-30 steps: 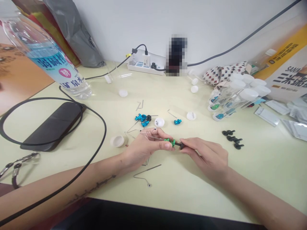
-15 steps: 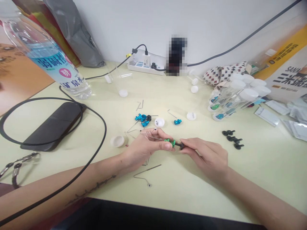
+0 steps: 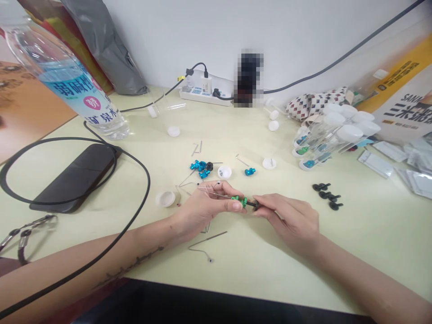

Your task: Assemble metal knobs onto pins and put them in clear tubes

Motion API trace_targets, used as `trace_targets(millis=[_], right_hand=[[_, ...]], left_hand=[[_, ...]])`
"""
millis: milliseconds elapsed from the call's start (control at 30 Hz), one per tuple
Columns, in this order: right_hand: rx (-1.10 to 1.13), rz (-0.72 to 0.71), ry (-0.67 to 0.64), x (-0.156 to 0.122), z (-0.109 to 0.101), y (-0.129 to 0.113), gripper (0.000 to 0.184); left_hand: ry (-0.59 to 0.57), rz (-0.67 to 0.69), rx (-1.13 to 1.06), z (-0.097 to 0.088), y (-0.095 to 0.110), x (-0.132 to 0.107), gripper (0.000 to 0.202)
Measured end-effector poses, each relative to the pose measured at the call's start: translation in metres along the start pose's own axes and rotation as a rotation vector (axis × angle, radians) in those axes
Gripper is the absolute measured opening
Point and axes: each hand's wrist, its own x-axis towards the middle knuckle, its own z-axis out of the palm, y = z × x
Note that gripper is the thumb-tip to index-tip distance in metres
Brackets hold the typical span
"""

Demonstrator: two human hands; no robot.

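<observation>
My left hand (image 3: 205,210) and my right hand (image 3: 286,220) meet above the pale table (image 3: 270,261). Between them runs a thin metal rod (image 3: 216,192) carrying small green parts (image 3: 240,200) and a black end piece (image 3: 255,205). My left thumb and fingers pinch the rod beside the green parts. My right fingertips grip the black end. Just beyond my hands lie blue metal fittings (image 3: 199,166), another blue fitting (image 3: 249,171) and a white cap (image 3: 224,172). A bent wire (image 3: 205,243) lies nearer me, below my left wrist.
Several black fittings (image 3: 326,193) lie to the right. A phone (image 3: 76,177), looped black cable (image 3: 33,171) and water bottle (image 3: 64,76) occupy the left. Capped clear tubes (image 3: 337,135) stand right, and a power strip (image 3: 199,96) sits against the wall.
</observation>
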Motion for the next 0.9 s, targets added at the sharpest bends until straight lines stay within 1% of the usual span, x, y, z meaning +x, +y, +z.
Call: trace_targets(millis=[400, 500, 600, 667, 700, 833, 900], right_hand=[[-0.002, 0.006, -0.006, 0.0013, 0.0019, 0.0021, 0.016], [-0.004, 0.033, -0.028, 0.0009, 0.0023, 0.0028, 0.017], [-0.031, 0.097, -0.034, 0.0, 0.0027, 0.0043, 0.026], [-0.052, 0.132, -0.027, -0.0008, 0.0029, 0.0052, 0.034], [-0.059, 0.135, -0.025, -0.001, 0.003, 0.0053, 0.035], [-0.07, 0.066, -0.027, -0.0006, 0.0028, 0.0037, 0.026], [-0.071, 0.025, -0.006, 0.0, 0.0028, 0.0025, 0.023]], left_hand=[[0.013, -0.01, -0.003, -0.0002, -0.0001, 0.0001, 0.015], [0.02, -0.012, -0.046, -0.0005, 0.0001, 0.001, 0.014], [0.04, -0.009, -0.119, -0.0021, 0.0009, 0.0018, 0.013], [0.051, -0.003, -0.132, -0.0033, 0.0019, 0.0021, 0.012], [0.051, 0.0, -0.127, -0.0037, 0.0024, 0.0022, 0.012], [0.045, 0.006, -0.121, -0.0028, 0.0034, 0.0021, 0.01], [0.048, -0.001, -0.135, -0.0013, 0.0031, 0.002, 0.011]])
